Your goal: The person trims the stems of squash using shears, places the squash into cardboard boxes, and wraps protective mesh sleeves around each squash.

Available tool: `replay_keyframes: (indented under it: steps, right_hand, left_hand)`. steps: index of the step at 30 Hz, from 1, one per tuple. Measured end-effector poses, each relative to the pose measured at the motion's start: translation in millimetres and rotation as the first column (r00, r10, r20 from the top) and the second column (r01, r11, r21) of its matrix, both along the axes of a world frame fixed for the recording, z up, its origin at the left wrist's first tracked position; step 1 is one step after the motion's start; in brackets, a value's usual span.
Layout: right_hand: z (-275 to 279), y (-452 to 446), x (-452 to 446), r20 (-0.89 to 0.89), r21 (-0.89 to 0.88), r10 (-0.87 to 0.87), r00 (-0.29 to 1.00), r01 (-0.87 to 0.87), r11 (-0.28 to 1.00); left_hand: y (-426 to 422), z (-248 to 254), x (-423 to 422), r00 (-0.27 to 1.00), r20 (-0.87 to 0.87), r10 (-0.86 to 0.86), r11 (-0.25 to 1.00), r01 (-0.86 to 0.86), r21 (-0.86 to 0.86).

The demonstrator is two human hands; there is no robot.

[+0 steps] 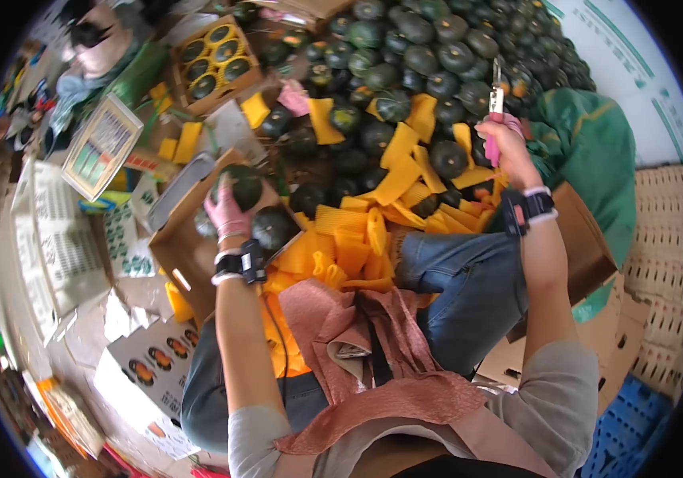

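Observation:
My left hand [228, 209], in a pink glove, grips a dark green squash [244, 188] inside an open cardboard box [180, 256]. Another squash [273, 228] lies in that box, just right of my wrist. Raised at the right, my right hand [507, 145] is closed around the pink handle of a cutter [496, 103], its metal tip pointing up and away from me. Yellow foam sleeves [353, 243] are heaped between my legs and the squash pile.
A large pile of squashes [421, 60] fills the far side. A box of sleeved squashes [218, 62] stands at far left, near another person [102, 40]. Green netting [588, 151] and a cardboard box [576, 239] lie at right. A framed sign [102, 147] stands left.

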State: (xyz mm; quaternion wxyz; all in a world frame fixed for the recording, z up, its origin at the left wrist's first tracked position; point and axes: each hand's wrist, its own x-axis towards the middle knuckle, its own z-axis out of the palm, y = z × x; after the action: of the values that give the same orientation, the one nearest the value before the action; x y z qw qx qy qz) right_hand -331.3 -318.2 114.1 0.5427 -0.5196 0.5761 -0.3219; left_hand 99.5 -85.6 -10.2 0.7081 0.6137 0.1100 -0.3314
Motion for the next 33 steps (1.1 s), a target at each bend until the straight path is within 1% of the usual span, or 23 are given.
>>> replay_keyframes:
  steps: [2, 3, 4, 5, 6, 7, 9, 12, 13, 14, 16, 18, 19, 20, 22, 23, 26, 27, 28, 30, 31, 32, 33]
  right_hand:
    - [-40.5, -14.4, -24.4, -0.291, -0.219, -0.132, 0.948, 0.069, 0.973]
    - [-63.3, -25.7, -41.0, -0.403, -0.143, -0.114, 0.908, 0.060, 0.988]
    - [-70.0, -23.0, -43.3, -0.550, -0.275, -0.130, 0.825, -0.033, 0.961]
    - [-81.9, -23.8, -45.8, -0.596, -0.215, -0.122, 0.794, -0.011, 0.976]
    - [-95.7, -21.9, -46.1, -0.636, -0.151, -0.106, 0.764, 0.012, 0.988]
    - [-104.6, -15.7, -43.1, -0.652, -0.130, -0.077, 0.754, -0.011, 0.991]
    - [-142.3, -19.7, -43.3, -0.703, 0.027, 0.008, 0.711, 0.016, 1.000]
    - [-150.7, -25.4, -13.3, -0.661, -0.069, 0.156, 0.734, -0.267, 0.961]
    - [-138.7, -27.6, 12.1, -0.656, 0.275, 0.233, 0.718, -0.061, 0.960]
    - [-144.4, -34.1, 24.8, -0.598, -0.169, 0.146, 0.788, -0.303, 0.938]
    - [-154.1, -44.5, 59.4, -0.221, 0.091, 0.059, 0.974, -0.040, 0.995]
    - [-174.9, -62.0, 90.1, 0.078, 0.140, -0.191, 0.978, 0.179, 0.974]
    - [-170.2, -67.6, 104.1, 0.100, 0.243, -0.306, 0.947, 0.275, 0.930]
    - [-163.5, -66.6, 110.8, -0.050, 0.224, -0.226, 0.973, 0.231, 0.947]
    - [-182.5, -76.4, 115.6, 0.011, 0.242, -0.181, 0.983, 0.173, 0.955]
    - [-191.8, -78.7, 115.5, -0.011, 0.226, -0.188, 0.982, 0.186, 0.956]
    - [-175.1, -72.0, 123.9, 0.189, 0.306, -0.405, 0.895, 0.338, 0.890]
    - [-177.6, -70.9, 121.0, 0.213, 0.250, -0.366, 0.906, 0.311, 0.917]
    - [-181.2, -71.2, 118.0, 0.236, 0.191, -0.317, 0.919, 0.276, 0.942]
    - [-185.9, -66.7, 118.3, 0.225, 0.086, -0.222, 0.949, 0.208, 0.974]
    - [-186.8, -64.1, 122.8, 0.259, 0.087, -0.273, 0.926, 0.260, 0.962]
    - [-189.7, -64.9, 123.7, 0.217, 0.066, -0.244, 0.945, 0.235, 0.970]
    - [-185.6, -63.3, 126.4, 0.254, 0.099, -0.217, 0.943, 0.197, 0.975]
  left_hand:
    - [8.1, -30.9, 16.9, 0.992, 0.096, -0.083, 0.995, 0.088, -0.050]
    - [16.6, -52.9, 25.2, 0.850, 0.443, -0.286, 0.958, 0.267, 0.106]
    - [23.1, -54.6, 28.4, 0.548, 0.635, -0.544, 0.838, 0.403, 0.369]
    - [29.7, -55.7, 31.2, 0.082, 0.704, -0.706, 0.695, 0.276, 0.664]
    - [36.5, -56.2, 34.0, -0.288, 0.657, -0.697, 0.671, 0.061, 0.739]
    - [33.0, -56.7, 34.9, 0.147, 0.677, -0.721, 0.684, 0.303, 0.663]
    - [25.9, -43.0, 40.3, 0.541, 0.346, -0.766, 0.602, 0.418, 0.680]
    - [22.6, -12.0, 33.5, 0.207, 0.297, -0.932, 0.329, 0.144, 0.933]
    - [10.2, 17.1, 18.1, 0.225, 0.203, -0.953, 0.234, 0.124, 0.964]
    - [17.0, 3.5, 19.1, 0.140, 0.398, -0.907, 0.413, 0.103, 0.905]
    - [11.2, 21.8, -3.6, 0.166, 0.519, -0.839, 0.540, 0.128, 0.832]
    - [13.3, 31.3, -27.2, 0.238, 0.616, -0.751, 0.657, 0.175, 0.733]
    - [16.2, 40.2, -40.6, 0.286, 0.601, -0.746, 0.661, 0.207, 0.721]
    - [19.3, 48.9, -52.7, 0.331, 0.586, -0.739, 0.667, 0.236, 0.707]
    - [31.2, 56.3, -68.6, 0.390, 0.499, -0.774, 0.622, 0.323, 0.713]
    - [40.5, 44.6, -72.0, 0.276, 0.586, -0.762, 0.647, 0.293, 0.704]
    - [48.7, 37.0, -86.0, 0.200, 0.548, -0.812, 0.582, 0.340, 0.738]
    - [44.7, 41.7, -93.6, 0.203, 0.545, -0.814, 0.580, 0.352, 0.735]
    - [37.1, 59.2, -103.7, 0.302, 0.416, -0.858, 0.512, 0.424, 0.747]
    - [34.7, 55.5, -114.2, 0.294, 0.414, -0.861, 0.507, 0.442, 0.740]
    - [32.9, 55.6, -120.7, 0.299, 0.430, -0.852, 0.523, 0.480, 0.704]
    - [30.2, 54.6, -126.6, 0.218, 0.468, -0.856, 0.510, 0.503, 0.698]
    - [21.9, 68.7, -137.3, 0.309, 0.381, -0.871, 0.490, 0.565, 0.663]
